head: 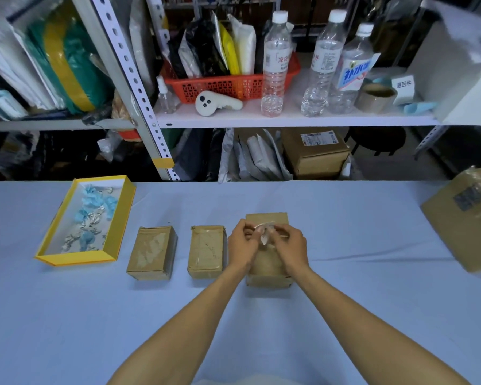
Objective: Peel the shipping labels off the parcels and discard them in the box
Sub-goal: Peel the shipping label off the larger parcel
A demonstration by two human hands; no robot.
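Three small brown parcels stand in a row on the blue table. The left parcel (pixel 152 252) and the middle parcel (pixel 206 251) show torn label residue on top. Over the right parcel (pixel 267 269) both my hands meet. My left hand (pixel 242 244) and my right hand (pixel 288 245) pinch a crumpled white label (pixel 265 232) between their fingertips, just above the parcel's top. The yellow-rimmed box (pixel 53 258) at the left holds crumpled blue and white scraps.
A large brown carton (pixel 467 218) sits at the table's right edge. Behind the table runs a metal shelf (pixel 289 120) with water bottles, an orange basket and a tape roll. More parcels lie below the shelf.
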